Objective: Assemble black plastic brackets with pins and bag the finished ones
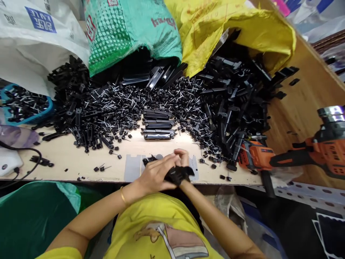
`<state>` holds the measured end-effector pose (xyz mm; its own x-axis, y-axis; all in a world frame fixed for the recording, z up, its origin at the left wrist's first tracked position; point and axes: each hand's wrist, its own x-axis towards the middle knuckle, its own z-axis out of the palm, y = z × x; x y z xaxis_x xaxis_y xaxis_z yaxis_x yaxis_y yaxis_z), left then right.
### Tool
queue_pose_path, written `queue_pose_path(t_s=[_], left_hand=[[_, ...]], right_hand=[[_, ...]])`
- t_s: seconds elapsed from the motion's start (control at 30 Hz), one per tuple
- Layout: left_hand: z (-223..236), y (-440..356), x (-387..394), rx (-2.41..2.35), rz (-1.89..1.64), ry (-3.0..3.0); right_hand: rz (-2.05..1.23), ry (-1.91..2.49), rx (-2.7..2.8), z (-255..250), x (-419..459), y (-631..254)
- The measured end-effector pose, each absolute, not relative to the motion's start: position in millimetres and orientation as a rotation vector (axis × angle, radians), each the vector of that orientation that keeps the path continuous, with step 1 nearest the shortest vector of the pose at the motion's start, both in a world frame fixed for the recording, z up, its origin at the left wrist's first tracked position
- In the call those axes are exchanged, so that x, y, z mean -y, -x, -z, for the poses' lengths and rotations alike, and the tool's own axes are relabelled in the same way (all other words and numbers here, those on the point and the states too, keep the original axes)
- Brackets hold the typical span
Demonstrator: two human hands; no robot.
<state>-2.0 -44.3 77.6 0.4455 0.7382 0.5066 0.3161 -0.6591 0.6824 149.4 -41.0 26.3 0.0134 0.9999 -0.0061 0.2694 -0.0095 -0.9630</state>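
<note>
Both my hands meet at the near edge of the wooden table [67,154]. My left hand [156,176] lies on top, fingers curled round a black plastic part [179,174]. My right hand [182,156] sits behind it, fingers bent and pinched on the same part. Under them lies a grey metal plate [133,167]. Just beyond, a few assembled black strips [159,126] are stacked in a row. A wide heap of small black pieces with metal pins [113,104] spreads across the table.
Three sacks lie at the back: white [29,39], green [129,28], yellow [229,25]. Longer black plastic bars [231,97] pile at the right. An orange power drill [309,154] rests at the right edge. A blue basket [25,104] of parts and a black cable [27,158] sit left.
</note>
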Motion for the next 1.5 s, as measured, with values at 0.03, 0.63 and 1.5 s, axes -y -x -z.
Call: queue_pose_path(t_s=[0.03,0.63,1.5], left_hand=[[-63,1,37,-0.946,-1.059,-2.374],[8,-11,-7,-1.271,-0.485,-2.74],[-31,133,67,-2.279,-0.744,-1.933]], right_hand=[[-0.967,1.517,1.329,-23,32,-165],[-0.176,1.323,2.383,-57,-260,-54],[-0.46,1.224,2.763,-17,38,-191]])
